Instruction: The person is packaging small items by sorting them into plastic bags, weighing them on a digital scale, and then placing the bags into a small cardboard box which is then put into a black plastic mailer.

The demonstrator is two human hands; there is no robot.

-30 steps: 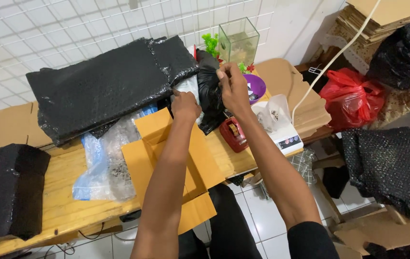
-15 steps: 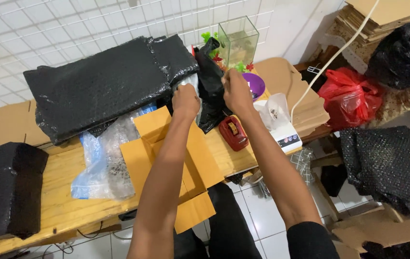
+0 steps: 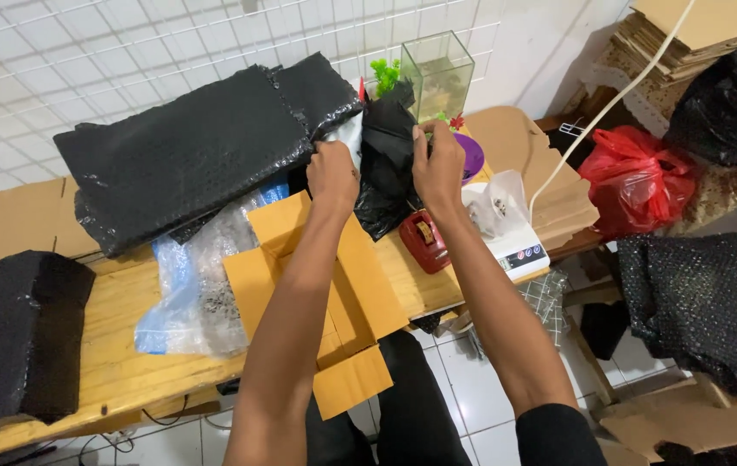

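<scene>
Both hands up at the black plastic bag (image 3: pixel 386 168), which stands bunched at the back of the wooden counter (image 3: pixel 118 362), just behind the open cardboard box (image 3: pixel 317 285). Left hand (image 3: pixel 332 177) grip pressed together on the bag's left edge, where some clear or white plastic shows under the fingers; can't tell if that's a separate item. Right hand (image 3: pixel 437 168) grip pinching the bag's right edge near the top. Bag mouth looks pulled apart between the two hands.

Relative to the box: red tape dispenser (image 3: pixel 423 240) just right of it, white scale (image 3: pixel 515 246) further right with a small clear pouch on top, clear bag of dark gravel (image 3: pixel 204 285) touching its left flap, black bubble-wrap slab (image 3: pixel 187 151) behind and left. Glass tank (image 3: pixel 437 73) and purple bowl (image 3: pixel 469 155) sit right behind the bag.

Risks, as judgement: thin film could tear if the two hands pull apart too hard. Right hand is close to the bowl and tank, so a wide elbow or wrist move could knock them. A loose grip on either edge could let the bag slump and spill onto the tape dispenser.
</scene>
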